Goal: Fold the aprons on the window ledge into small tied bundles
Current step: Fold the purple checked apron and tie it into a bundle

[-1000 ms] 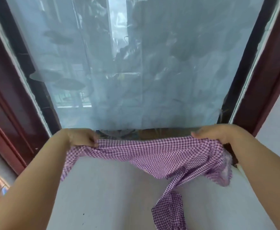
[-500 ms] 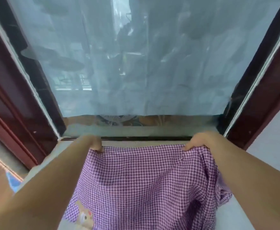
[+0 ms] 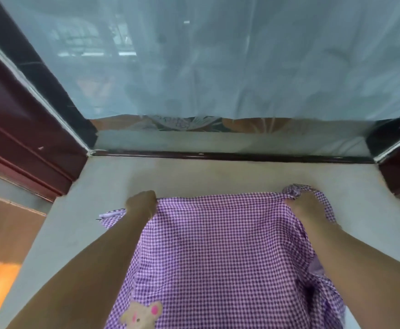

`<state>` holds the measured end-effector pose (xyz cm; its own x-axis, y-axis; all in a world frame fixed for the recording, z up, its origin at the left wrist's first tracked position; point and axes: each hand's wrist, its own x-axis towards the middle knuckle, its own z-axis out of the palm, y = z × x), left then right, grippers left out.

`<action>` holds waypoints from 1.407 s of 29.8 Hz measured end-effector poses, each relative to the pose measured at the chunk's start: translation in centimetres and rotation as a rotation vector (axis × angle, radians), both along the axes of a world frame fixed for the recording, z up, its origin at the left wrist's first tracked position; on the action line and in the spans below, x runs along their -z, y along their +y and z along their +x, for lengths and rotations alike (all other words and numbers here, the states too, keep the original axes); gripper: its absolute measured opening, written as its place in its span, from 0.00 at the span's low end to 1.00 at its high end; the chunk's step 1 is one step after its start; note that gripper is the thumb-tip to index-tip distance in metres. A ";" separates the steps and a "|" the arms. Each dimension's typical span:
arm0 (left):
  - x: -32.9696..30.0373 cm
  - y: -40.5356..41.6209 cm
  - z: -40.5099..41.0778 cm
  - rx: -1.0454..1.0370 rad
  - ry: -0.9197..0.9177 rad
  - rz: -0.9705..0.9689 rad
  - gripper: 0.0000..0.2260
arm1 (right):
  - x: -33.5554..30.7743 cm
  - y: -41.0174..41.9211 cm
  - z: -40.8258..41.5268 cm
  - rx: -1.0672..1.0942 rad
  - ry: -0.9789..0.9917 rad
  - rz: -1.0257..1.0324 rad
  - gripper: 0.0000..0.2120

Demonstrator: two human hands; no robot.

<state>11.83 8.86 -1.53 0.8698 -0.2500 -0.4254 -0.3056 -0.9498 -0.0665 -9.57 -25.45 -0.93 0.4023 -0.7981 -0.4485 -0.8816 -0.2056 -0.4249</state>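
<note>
The purple-and-white checked apron (image 3: 220, 252) lay spread on the pale window ledge (image 3: 80, 224), its far edge running straight across between the two hands and its body reaching back toward the person and out of the bottom of the view. A tan bear patch with pink ears (image 3: 142, 315) sat on the cloth near the lower left. At the far left corner, a short white-edged strip of the apron (image 3: 112, 214) stuck out sideways onto the ledge past the wrist. The left hand (image 3: 143, 204) rested at that corner with its fingers curled under, gripping the edge of the fabric. The right hand (image 3: 306, 206) was at the far right corner, fingers bent down and closed on a bunched knot of cloth (image 3: 294, 189) that rose just beyond the knuckles; a narrow checked tie (image 3: 327, 205) looped from that bunch round the outer side of the hand. Along the right side the apron was rumpled and folded under the forearm, with a dark fold showing near the lower right. Both forearms stretched forward over the ledge, the left one covering part of the apron's left edge. Beyond the cloth, bare ledge ran up to a dark window rail (image 3: 230, 156), and above that hung a sheer pale curtain (image 3: 218, 62) over the glass. Dark red frame pieces (image 3: 21, 129) stood at either side.
</note>
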 end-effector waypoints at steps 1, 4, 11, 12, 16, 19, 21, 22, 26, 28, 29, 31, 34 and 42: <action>0.2 -0.1 0.5 -0.028 -0.050 -0.057 0.11 | 0.5 -0.4 0.6 0.042 -0.022 0.001 0.19; 2.8 -1.2 2.8 -0.066 -0.243 -0.241 0.09 | 2.7 -1.4 2.9 0.169 -0.139 0.095 0.12; 6.9 -2.9 6.1 -0.009 -0.277 -0.229 0.08 | 6.5 -1.0 6.2 0.120 -0.096 -0.147 0.09; 7.3 -3.0 6.7 -0.004 -0.290 -0.233 0.09 | 7.3 -0.9 6.3 -0.011 -0.015 -0.161 0.15; 7.8 -4.4 9.5 -0.006 -0.360 -0.378 0.09 | 9.1 -0.6 7.2 -0.311 0.167 -0.216 0.17; 8.4 -4.1 10.7 -0.103 -0.383 -0.498 0.16 | 10.2 -0.7 8.4 -0.182 0.159 -0.146 0.17; 9.5 -2.3 10.3 -0.316 -0.362 -0.482 0.25 | 10.5 -0.5 8.9 -0.101 0.122 -0.082 0.12; 10.2 -1.1 9.6 -0.469 -0.340 -0.462 0.28 | 10.7 -0.4 9.0 -0.077 0.109 -0.047 0.07; 12.5 3.9 5.4 -0.924 -0.250 -0.304 0.33 | 11.5 0.3 9.1 -0.083 0.081 -0.019 0.17; 13.0 5.7 4.0 -0.952 -0.158 -0.194 0.33 | 11.6 0.8 9.1 -0.078 0.031 -0.031 0.17; 13.2 6.2 3.7 -0.934 -0.121 -0.161 0.33 | 11.4 0.9 9.1 -0.065 0.023 -0.027 0.17; 13.2 7.1 3.9 -0.855 -0.066 -0.102 0.30 | 11.2 1.4 9.0 -0.079 0.029 -0.022 0.17; 13.2 8.2 4.8 -0.694 -0.078 -0.050 0.21 | 10.7 2.4 9.1 -0.112 0.036 -0.007 0.15; 11.2 7.9 5.3 -0.521 -0.332 -0.200 0.32 | 10.1 6.4 10.8 -0.211 -0.088 0.169 0.18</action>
<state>17.15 16.73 -12.70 0.9758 0.1935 -0.1021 0.2048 -0.9720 0.1154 1.27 -19.04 -11.00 0.5951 -0.6095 -0.5238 -0.7849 -0.3010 -0.5416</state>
